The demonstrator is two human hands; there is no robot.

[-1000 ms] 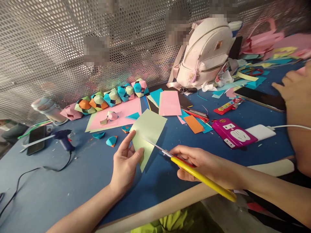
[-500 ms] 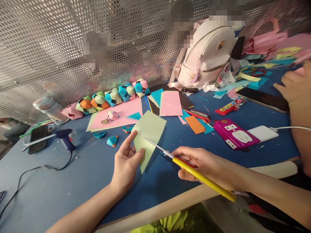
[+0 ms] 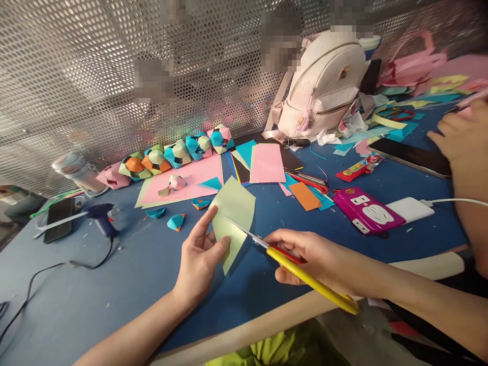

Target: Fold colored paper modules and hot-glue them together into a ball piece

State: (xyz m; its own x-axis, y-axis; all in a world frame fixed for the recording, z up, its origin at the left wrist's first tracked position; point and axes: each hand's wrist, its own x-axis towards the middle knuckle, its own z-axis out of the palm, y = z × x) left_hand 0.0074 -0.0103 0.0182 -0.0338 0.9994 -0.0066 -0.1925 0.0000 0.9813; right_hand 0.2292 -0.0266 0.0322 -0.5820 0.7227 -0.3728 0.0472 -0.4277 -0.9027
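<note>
A pale green sheet of paper (image 3: 237, 203) is pinched by its left edge between the thumb and fingers of my left hand (image 3: 200, 254), held up over the blue table. My right hand (image 3: 305, 254) grips scissors (image 3: 301, 272) with yellow and red handles. Their blades reach across the sheet's right part, tips near its middle. How far the blades stand apart is hard to see. Small blue and orange folded paper pieces (image 3: 176, 221) lie just left of the sheet. Behind it are a pink sheet (image 3: 202, 170) and a row of folded paper balls (image 3: 155, 156).
At left lie a glue gun (image 3: 101, 218) with its cord, a phone (image 3: 59, 219) and a bottle (image 3: 78, 173). A purple power strip (image 3: 368, 211), orange paper (image 3: 305, 195) and a white backpack (image 3: 324, 81) stand right. Another person's hand (image 3: 465, 132) rests near a second phone (image 3: 409, 156).
The sheet's right part now bends and looks narrower, and the scissors have shifted slightly left along it. My left hand keeps its pinch on the paper.
</note>
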